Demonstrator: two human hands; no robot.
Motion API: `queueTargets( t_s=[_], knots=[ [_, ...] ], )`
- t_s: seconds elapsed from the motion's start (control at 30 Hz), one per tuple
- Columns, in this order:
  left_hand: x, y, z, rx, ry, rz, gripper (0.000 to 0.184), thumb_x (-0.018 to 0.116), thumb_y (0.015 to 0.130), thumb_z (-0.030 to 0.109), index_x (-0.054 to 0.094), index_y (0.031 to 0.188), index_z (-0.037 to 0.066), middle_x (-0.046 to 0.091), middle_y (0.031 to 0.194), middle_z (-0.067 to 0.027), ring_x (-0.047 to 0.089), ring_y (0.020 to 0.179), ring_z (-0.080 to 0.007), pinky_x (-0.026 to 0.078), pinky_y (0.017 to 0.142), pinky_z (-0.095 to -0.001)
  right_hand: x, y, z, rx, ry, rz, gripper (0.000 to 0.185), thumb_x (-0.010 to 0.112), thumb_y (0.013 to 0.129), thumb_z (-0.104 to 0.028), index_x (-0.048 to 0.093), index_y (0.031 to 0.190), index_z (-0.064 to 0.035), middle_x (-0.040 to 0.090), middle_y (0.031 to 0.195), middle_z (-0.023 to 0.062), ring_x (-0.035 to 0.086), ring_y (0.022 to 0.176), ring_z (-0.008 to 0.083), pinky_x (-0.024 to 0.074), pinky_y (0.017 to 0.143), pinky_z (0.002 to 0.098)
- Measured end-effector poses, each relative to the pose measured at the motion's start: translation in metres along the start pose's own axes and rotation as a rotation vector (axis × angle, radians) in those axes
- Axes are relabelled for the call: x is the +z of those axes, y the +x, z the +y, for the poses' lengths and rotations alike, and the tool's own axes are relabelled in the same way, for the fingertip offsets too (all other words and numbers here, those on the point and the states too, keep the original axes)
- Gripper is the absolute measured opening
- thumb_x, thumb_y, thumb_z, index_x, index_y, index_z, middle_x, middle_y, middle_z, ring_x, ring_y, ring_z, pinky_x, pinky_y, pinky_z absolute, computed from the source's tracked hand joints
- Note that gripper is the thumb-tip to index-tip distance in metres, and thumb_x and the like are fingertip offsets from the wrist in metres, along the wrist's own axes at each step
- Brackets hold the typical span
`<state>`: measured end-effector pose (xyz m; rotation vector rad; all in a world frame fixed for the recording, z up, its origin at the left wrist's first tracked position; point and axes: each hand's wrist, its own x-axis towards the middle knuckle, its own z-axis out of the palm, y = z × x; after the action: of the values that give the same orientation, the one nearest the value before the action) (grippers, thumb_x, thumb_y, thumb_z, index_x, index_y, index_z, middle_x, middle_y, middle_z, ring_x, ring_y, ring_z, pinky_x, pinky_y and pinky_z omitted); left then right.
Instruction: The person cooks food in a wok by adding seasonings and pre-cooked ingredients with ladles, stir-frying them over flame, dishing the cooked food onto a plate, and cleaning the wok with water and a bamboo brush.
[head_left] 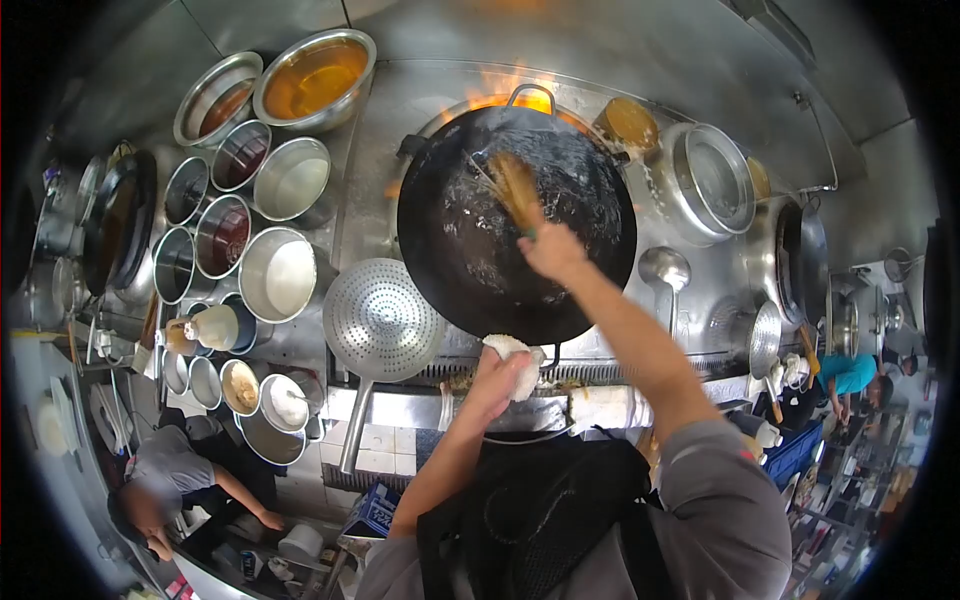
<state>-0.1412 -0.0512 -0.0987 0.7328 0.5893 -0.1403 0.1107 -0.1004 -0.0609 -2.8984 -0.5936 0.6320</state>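
A large black wok (470, 270) sits over a burner, with flames showing behind its far rim. My right hand (555, 252) is closed around the handle end of a bamboo wok brush (515, 190), whose bristle end is down in the wok. Wet, shiny streaks cover the wok's inside. My left hand (490, 385) grips a folded white cloth (510, 365) at the near rim, beside the wok's near handle. Whether the cloth touches that handle I cannot tell.
A perforated strainer (385, 310) lies left of the wok, and a ladle (665, 268) to its right. Several metal pots (278, 275) of sauces and seasonings stand farther left. A metal basin (715, 180) is at right. Another person (185, 470) is at lower left.
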Motion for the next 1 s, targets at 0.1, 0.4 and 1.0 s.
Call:
queueTargets(
  t_s=[0.1,0.4,1.0],
  knots=[
    [-0.006,0.001,-0.005,-0.011,0.025,0.002,0.032,0.066,0.093,0.006,0.054,0.123,0.004,0.064,0.107,-0.0061,0.065,0.095,-0.0158,0.055,0.078,-0.0312,0.026,-0.048,-0.022,-0.179,0.165,-0.006,0.069,0.067,0.096,-0.035,0.035,0.153,-0.0141,0.071,0.104,0.0323,0.070,0.100,0.0523,0.0558,0.092,0.0592],
    [0.001,-0.007,0.010,-0.014,-0.010,-0.040,0.033,0.066,0.093,0.006,0.054,0.123,0.003,0.063,0.106,-0.0052,0.064,0.093,-0.0147,0.054,0.076,-0.0304,-0.044,-0.043,0.111,-0.014,-0.542,0.078,0.064,0.065,0.098,-0.026,0.041,0.156,-0.0118,0.071,0.112,0.0215,0.074,0.099,0.0373,0.0611,0.081,0.0510],
    [-0.006,0.001,-0.005,0.053,0.056,0.055,0.040,0.070,0.094,0.007,0.053,0.130,0.001,0.066,0.112,-0.0109,0.070,0.098,-0.0239,0.061,0.080,-0.0389,-0.116,-0.157,0.144,0.021,-0.171,-0.294,0.070,0.071,0.090,-0.038,0.048,0.156,-0.0282,0.070,0.129,0.0209,0.068,0.117,0.0369,0.0528,0.104,0.0447]
  ],
)
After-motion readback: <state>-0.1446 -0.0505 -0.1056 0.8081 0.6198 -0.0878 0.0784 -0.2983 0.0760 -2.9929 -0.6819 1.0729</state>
